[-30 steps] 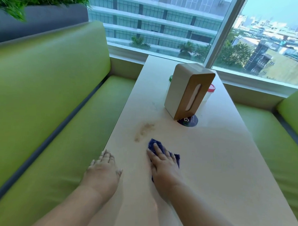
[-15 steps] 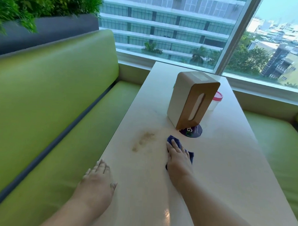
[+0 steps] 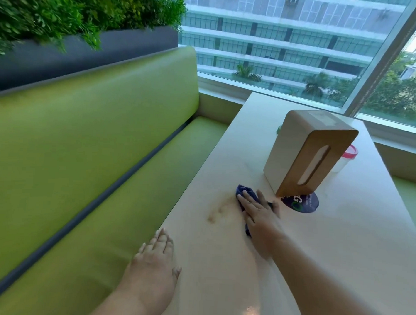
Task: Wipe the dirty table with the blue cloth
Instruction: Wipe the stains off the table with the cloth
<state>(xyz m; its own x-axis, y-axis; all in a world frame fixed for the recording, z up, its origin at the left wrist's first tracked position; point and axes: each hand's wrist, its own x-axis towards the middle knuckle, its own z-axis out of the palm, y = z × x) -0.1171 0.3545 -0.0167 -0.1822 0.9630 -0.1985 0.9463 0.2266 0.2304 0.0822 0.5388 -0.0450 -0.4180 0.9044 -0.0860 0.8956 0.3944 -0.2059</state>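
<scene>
Pale beige table (image 3: 340, 244) bearing brown smear (image 3: 220, 209); right hand (image 3: 261, 218), fingers (image 3: 246, 202) straight, pressing dark-blue cloth (image 3: 244, 191) beside it; left hand (image 3: 155, 261) flat, fingers relaxed, on table edge.

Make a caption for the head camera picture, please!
Right hand presses blue cloth beside the brown stain on the table.

Your right hand (image 3: 259, 217) lies flat, fingers straight, pressing the blue cloth (image 3: 245, 194) onto the pale table (image 3: 340, 244). The cloth sits just right of a brownish smear (image 3: 220, 208), and close in front of an upright tissue box (image 3: 306, 153) standing by a dark round sticker (image 3: 301, 201). Your left hand (image 3: 155, 261) rests open at the table's left edge, beside the green bench (image 3: 84, 153). A red-lidded container (image 3: 346, 158) peeks from behind the box.
</scene>
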